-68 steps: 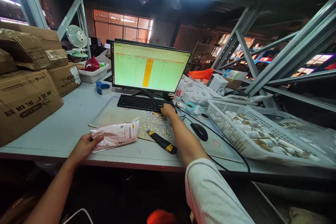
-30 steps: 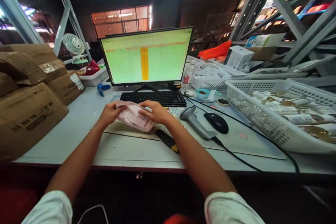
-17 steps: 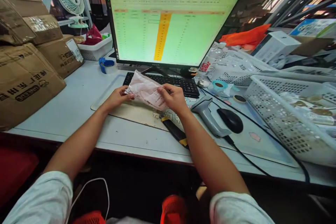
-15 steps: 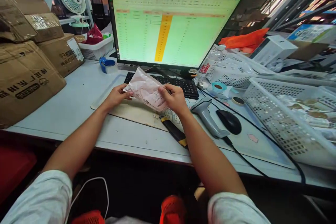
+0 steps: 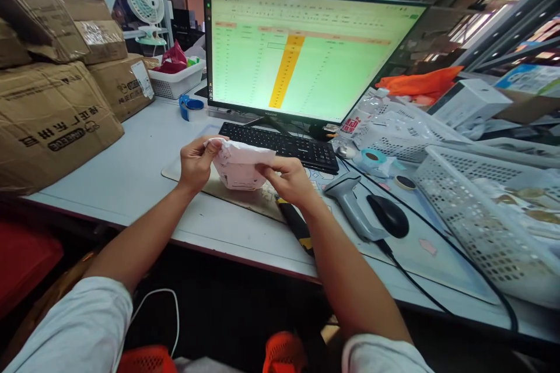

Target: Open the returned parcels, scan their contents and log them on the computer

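Note:
Both hands grip a pale pinkish-white plastic mailing bag (image 5: pixel 243 168) with printed text on its front, held above the desk mat. My left hand (image 5: pixel 196 164) pinches its upper left corner between thumb and fingers. At its right side, my right hand (image 5: pixel 286 179) is closed on the edge. Behind the bag lies a black keyboard (image 5: pixel 301 150). A black and yellow utility knife (image 5: pixel 296 224) rests on the desk, partly covered by my right forearm. Farther right are a grey barcode scanner (image 5: pixel 355 210) and a black mouse (image 5: pixel 388 215).
A monitor (image 5: pixel 245 76) showing a spreadsheet stands at the back. Cardboard boxes (image 5: pixel 56 122) are stacked on the left. White plastic baskets (image 5: pixel 472 227) line the right, and the scanner's cable (image 5: pixel 413 282) runs over the desk edge. A blue tape dispenser (image 5: pixel 191 108) sits left of the monitor.
The bag has been turned from a slant to hang with its upper edge nearly level. My left hand has risen to its top corner. The whole view has shifted slightly.

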{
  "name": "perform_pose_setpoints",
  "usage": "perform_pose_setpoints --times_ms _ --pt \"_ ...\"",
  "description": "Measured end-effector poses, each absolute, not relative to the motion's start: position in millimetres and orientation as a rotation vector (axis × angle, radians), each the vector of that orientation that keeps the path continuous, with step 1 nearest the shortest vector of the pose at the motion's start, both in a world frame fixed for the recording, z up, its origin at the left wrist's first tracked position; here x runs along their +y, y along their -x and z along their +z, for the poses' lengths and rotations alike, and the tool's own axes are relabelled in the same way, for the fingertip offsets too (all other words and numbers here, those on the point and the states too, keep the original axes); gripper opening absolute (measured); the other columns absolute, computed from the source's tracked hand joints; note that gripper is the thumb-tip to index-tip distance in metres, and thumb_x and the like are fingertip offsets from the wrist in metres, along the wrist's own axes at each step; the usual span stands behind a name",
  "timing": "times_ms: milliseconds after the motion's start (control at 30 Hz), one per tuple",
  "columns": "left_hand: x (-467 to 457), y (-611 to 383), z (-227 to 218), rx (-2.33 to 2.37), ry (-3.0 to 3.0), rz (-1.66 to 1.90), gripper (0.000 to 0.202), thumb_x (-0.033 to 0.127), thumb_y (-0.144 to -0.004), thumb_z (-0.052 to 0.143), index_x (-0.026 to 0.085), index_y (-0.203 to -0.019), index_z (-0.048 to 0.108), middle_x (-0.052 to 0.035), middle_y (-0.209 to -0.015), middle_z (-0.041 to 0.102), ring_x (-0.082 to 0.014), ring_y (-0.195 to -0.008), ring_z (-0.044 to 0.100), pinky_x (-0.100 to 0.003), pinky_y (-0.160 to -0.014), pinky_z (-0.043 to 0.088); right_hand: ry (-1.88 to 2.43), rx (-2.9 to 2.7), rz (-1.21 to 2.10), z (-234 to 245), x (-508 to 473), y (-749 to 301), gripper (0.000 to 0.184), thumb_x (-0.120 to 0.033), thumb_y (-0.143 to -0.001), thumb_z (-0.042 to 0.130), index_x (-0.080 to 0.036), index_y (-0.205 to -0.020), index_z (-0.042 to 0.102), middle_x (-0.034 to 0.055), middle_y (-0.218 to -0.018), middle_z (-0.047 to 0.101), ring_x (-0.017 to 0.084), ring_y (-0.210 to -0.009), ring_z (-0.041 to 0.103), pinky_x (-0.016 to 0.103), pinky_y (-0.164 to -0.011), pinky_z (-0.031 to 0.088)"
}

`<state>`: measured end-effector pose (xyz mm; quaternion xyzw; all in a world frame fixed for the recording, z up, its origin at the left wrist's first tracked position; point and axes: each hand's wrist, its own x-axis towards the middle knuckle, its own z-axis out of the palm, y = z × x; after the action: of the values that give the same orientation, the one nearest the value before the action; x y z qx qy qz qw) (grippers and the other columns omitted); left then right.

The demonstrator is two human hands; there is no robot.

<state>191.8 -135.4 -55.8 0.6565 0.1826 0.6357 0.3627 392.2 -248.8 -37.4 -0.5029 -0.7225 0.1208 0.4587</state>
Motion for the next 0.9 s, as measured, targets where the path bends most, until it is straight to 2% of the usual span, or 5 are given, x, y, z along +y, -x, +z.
perform_pose_setpoints --times_ms 133,267,433,667,900 --pt "-135 -196 -57 0.462 -1.668 1.741 0.046 0.062 -0.094 0.064 0.020 -0.108 0.077 -0.0089 -0.116 0.074 -0.0221 -0.108 0.067 -0.031 -0.095 0.051 1.329 -1.585 0.021 -39 -250 -391 0.046 -0.043 -0.098 0.056 -0.017 -0.060 0.061 -0.0015 -0.059 0.048 0.012 -0.059 0.046 0.026 -0.057 0.036" --pt "-138 -203 -61 0.281 -1.677 1.524 0.070 0.069 -0.087 0.069 0.022 -0.138 0.061 -0.0156 -0.143 0.060 -0.0268 -0.123 0.063 -0.035 -0.099 0.053 1.324 -1.423 -0.091 -42 -250 -379 0.042 -0.045 -0.101 0.054 -0.017 -0.074 0.072 0.0049 -0.075 0.066 0.019 -0.074 0.063 0.030 -0.070 0.049" --pt "-134 -211 -73 0.340 -1.486 0.956 0.073 0.064 -0.075 0.082 0.010 -0.121 0.067 -0.0153 -0.109 0.075 -0.0299 -0.100 0.072 -0.036 -0.087 0.057 1.118 -1.976 0.294 -52 -250 -350 0.042 -0.056 -0.099 0.057 -0.024 -0.114 0.078 0.0113 -0.126 0.072 0.026 -0.121 0.065 0.043 -0.108 0.049" --pt "-94 -214 -93 0.637 -1.243 1.012 0.054 0.047 -0.061 0.090 0.009 -0.096 0.074 -0.0115 -0.086 0.076 -0.0264 -0.079 0.071 -0.033 -0.070 0.055 1.580 -1.814 0.265 -28 -270 -384 0.036 -0.049 -0.098 0.060 -0.020 -0.105 0.079 0.0068 -0.095 0.079 0.020 -0.080 0.072 0.032 -0.075 0.054" --pt "-90 -212 -89 0.560 -1.318 1.115 0.058 0.065 -0.072 0.079 0.013 -0.096 0.069 -0.0079 -0.083 0.072 -0.0250 -0.079 0.069 -0.034 -0.073 0.055 2.628 -1.686 0.054 -58 -334 -407 0.064 -0.056 -0.094 0.061 -0.016 -0.144 0.060 0.0185 -0.123 0.073 0.036 -0.107 0.069 0.039 -0.083 0.050"
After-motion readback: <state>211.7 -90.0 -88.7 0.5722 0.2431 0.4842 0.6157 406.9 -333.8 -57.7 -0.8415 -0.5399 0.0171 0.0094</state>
